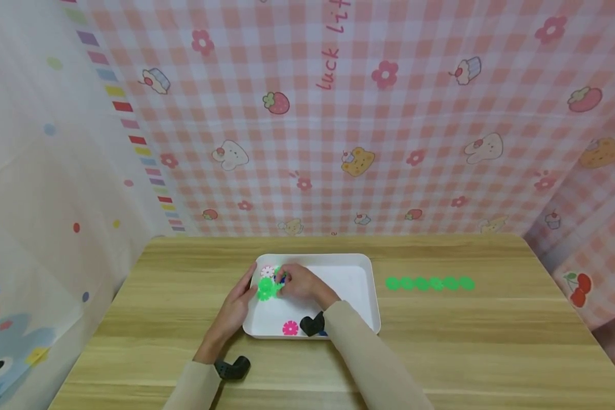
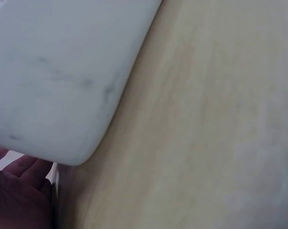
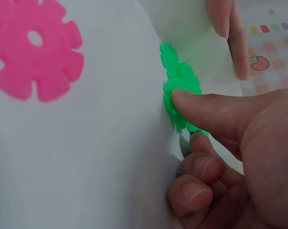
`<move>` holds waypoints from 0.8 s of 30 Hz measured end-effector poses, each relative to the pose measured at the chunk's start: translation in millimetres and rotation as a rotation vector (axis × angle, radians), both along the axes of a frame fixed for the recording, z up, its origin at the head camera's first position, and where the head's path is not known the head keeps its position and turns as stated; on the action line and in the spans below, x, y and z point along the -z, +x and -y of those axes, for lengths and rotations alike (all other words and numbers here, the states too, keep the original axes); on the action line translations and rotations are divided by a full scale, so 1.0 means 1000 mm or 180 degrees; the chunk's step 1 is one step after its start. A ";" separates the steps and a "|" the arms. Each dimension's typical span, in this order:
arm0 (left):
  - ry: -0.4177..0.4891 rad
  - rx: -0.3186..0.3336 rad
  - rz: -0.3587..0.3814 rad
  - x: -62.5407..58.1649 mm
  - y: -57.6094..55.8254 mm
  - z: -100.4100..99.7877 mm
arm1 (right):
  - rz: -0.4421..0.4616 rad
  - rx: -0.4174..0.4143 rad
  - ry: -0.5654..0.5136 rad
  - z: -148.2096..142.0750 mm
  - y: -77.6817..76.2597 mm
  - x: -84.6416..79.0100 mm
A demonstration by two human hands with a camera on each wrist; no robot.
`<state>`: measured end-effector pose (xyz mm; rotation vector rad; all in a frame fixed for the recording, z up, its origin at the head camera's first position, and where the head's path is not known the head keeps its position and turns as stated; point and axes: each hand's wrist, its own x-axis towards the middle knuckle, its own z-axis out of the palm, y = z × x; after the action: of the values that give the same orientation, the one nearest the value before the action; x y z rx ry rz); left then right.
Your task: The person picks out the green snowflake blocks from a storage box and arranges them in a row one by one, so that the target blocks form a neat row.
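A shallow white tray [image 1: 338,285] sits on the wooden table. My left hand [image 1: 234,310] grips its left rim, thumb over the inner side and fingers outside; the left wrist view shows that hand [image 2: 24,195] partly behind the tray's outer wall [image 2: 72,81]. Inside the tray's left end, my right hand [image 1: 301,282] pinches a green snowflake disc [image 3: 175,102] between thumb and curled forefinger. Several green snowflake discs [image 1: 265,289] cluster there with a white disc [image 1: 267,272] and a partly covered dark blue one. A pink disc [image 1: 290,328] lies near the front wall.
A row of several green discs [image 1: 422,283] lies on the table [image 1: 492,341] right of the tray. Part of another blue disc shows beside the right sleeve [image 1: 364,347]. A pink checked cloth [image 1: 312,131] hangs behind the table.
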<state>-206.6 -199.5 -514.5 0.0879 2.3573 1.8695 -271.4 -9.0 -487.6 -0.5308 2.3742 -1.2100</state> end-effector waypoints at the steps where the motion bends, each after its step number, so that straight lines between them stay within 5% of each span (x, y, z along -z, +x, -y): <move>1: -0.0001 -0.0006 -0.0002 0.000 0.000 0.000 | -0.0009 -0.0021 -0.0001 0.000 0.000 0.000; 24: -0.0008 -0.0072 -0.0085 0.001 0.000 -0.001 | -0.0037 -0.0020 -0.0035 -0.006 0.002 -0.003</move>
<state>-207.1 -198.3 -515.7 0.0868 2.3879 1.8871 -269.2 -3.3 -485.1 -0.5497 2.3751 -1.2212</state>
